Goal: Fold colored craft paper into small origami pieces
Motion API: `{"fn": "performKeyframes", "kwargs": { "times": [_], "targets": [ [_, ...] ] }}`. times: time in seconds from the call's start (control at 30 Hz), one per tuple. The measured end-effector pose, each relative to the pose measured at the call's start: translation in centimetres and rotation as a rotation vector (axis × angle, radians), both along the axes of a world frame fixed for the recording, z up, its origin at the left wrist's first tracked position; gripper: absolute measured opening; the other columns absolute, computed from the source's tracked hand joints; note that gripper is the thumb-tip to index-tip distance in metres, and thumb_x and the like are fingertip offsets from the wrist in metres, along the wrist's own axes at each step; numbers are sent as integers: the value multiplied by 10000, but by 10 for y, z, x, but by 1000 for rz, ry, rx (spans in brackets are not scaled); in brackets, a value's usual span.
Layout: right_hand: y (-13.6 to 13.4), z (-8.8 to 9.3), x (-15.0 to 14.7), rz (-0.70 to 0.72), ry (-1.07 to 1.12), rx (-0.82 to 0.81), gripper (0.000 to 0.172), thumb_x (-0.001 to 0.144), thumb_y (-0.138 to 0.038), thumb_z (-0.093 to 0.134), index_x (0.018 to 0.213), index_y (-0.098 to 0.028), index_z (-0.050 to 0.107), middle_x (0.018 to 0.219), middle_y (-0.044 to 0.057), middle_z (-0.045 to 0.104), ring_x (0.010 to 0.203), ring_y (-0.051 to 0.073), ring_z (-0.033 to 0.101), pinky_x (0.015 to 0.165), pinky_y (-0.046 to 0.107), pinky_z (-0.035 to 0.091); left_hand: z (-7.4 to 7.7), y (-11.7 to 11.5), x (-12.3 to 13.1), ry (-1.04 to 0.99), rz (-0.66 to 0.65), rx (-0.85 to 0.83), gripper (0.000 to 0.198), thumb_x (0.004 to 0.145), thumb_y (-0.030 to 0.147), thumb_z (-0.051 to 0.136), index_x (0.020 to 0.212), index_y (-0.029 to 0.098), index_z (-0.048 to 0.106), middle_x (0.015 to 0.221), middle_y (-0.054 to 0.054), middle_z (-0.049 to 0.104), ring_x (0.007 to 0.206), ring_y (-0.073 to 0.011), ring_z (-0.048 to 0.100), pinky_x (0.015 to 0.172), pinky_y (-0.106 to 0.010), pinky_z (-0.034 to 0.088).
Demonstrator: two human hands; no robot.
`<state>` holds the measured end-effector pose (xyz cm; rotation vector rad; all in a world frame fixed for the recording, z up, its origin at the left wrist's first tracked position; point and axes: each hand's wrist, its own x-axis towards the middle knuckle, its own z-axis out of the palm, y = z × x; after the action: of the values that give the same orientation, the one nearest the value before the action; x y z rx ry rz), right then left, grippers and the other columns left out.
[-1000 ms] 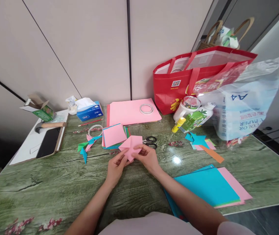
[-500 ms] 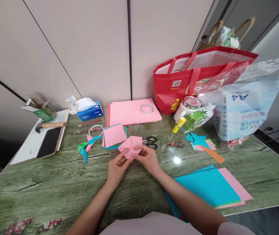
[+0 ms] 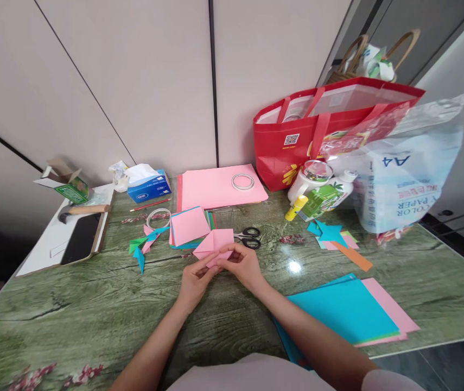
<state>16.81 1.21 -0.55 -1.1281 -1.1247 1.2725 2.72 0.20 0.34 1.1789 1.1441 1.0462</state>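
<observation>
A creased, partly folded pink paper (image 3: 217, 242) is held above the table in front of me. My left hand (image 3: 196, 279) pinches its lower left edge, fingers closed. From the right, my right hand (image 3: 245, 265) grips the lower right part between thumb and fingers, and the two hands nearly touch. Just behind the paper lies a stack of coloured squares (image 3: 191, 225), pink on top. Black-handled scissors (image 3: 250, 238) rest right of it, their blades partly hidden by the folded paper.
Folded blue, green and pink pieces (image 3: 146, 241) lie left, near a tape roll (image 3: 159, 218). Pink sheets (image 3: 211, 187) are at the back. A red bag (image 3: 280, 146), a glue stick (image 3: 296, 208), a blue star (image 3: 331, 233) and blue sheets (image 3: 341, 309) occupy the right side.
My left fingers have come up flatter across the pink paper's lower part, and my hands have drawn closer together. The paper's lower part now shows less.
</observation>
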Motion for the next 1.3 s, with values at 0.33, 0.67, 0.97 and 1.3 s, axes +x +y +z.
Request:
{"fn": "performKeyframes", "kwargs": {
  "times": [0.33, 0.67, 0.97, 1.3],
  "targets": [
    [2, -2, 3, -36, -205, 149, 145, 610, -255, 678, 716, -173, 622, 706, 15, 629, 679, 162, 552, 641, 260, 412, -3, 1, -2, 72, -8, 23, 256, 631, 248, 682, 872, 168, 708, 889, -62, 711, 793, -222, 664, 780, -338, 514],
    [8, -5, 6, 12, -144, 144, 170, 597, -296, 701, 708, -184, 637, 708, 10, 564, 677, 151, 525, 637, 257, 424, -6, 2, -3, -48, -13, -66, 352, 602, 260, 710, 936, 153, 680, 872, -49, 714, 801, -215, 661, 817, -368, 492],
    [7, -5, 8, 72, -175, 160, 217, 609, -302, 706, 793, -199, 656, 803, 31, 564, 712, 155, 532, 643, 264, 448, -6, 3, -6, -31, 30, -58, 347, 585, 257, 718, 914, 154, 684, 753, -10, 721, 655, -155, 651, 649, -272, 510],
    [5, 0, 7, 198, 66, 31, 456, 598, -244, 687, 1035, -230, 556, 877, 21, 611, 693, 143, 593, 629, 265, 505, -2, 5, -8, 18, 48, -24, 298, 562, 254, 731, 843, 156, 712, 631, -14, 706, 551, -133, 614, 571, -235, 497]
  ]
}}
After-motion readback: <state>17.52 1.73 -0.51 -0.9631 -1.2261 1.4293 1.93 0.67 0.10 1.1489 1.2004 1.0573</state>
